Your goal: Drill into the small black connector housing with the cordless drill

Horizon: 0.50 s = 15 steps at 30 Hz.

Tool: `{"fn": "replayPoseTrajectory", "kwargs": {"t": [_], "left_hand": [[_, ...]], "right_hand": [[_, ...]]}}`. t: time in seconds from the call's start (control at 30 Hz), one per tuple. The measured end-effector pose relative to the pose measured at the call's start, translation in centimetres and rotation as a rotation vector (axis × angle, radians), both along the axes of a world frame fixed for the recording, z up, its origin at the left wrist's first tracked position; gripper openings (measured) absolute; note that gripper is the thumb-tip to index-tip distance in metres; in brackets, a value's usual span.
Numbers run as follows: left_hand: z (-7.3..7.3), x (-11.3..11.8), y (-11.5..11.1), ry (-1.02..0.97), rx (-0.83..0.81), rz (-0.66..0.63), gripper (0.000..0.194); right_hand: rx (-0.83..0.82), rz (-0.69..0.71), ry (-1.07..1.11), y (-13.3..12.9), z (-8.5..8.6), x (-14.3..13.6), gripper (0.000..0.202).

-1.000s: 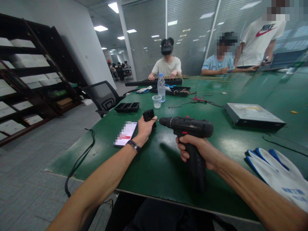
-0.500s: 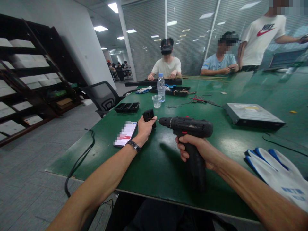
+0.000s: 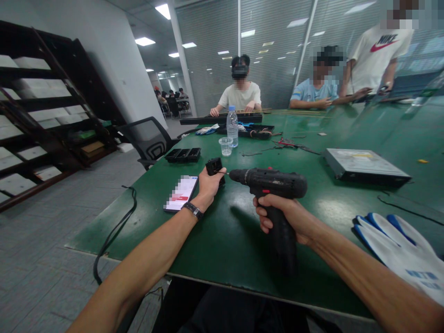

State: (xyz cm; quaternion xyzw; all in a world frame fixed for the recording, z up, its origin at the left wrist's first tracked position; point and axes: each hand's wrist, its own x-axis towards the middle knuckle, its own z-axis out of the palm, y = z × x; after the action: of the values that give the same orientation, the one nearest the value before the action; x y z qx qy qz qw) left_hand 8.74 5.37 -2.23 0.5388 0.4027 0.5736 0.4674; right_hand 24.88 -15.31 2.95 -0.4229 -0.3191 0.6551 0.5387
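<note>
My right hand (image 3: 277, 212) is wrapped round the handle of a black power drill (image 3: 274, 182), which points left. The drill's bit reaches a small black part (image 3: 214, 166); the exact contact point is too small to make out. My left hand (image 3: 209, 185) grips that black part, with the thumb beside the bit. Just left of this hand a phone (image 3: 180, 194) with a lit screen lies on the green table (image 3: 208, 249).
Beyond my hands are a black divided tray (image 3: 183, 155), a plastic cup (image 3: 225, 146) and a water bottle (image 3: 232, 127). At the right lie a metal drive box (image 3: 366, 166) and white-blue gloves (image 3: 402, 254). Three people are across the table.
My hands, the drill and the black part look unmoved. At the back right, the standing person's arms have come down and inward, towards the table.
</note>
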Motion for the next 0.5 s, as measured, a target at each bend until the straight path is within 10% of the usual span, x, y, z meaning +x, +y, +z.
{"fn": "replayPoseTrajectory", "kwargs": {"t": [0.5], "left_hand": [[-0.34,0.04,0.34,-0.019,0.0,-0.007,0.043]], "right_hand": [[-0.004,-0.001,-0.013,-0.07,0.2,-0.02,0.019]]}}
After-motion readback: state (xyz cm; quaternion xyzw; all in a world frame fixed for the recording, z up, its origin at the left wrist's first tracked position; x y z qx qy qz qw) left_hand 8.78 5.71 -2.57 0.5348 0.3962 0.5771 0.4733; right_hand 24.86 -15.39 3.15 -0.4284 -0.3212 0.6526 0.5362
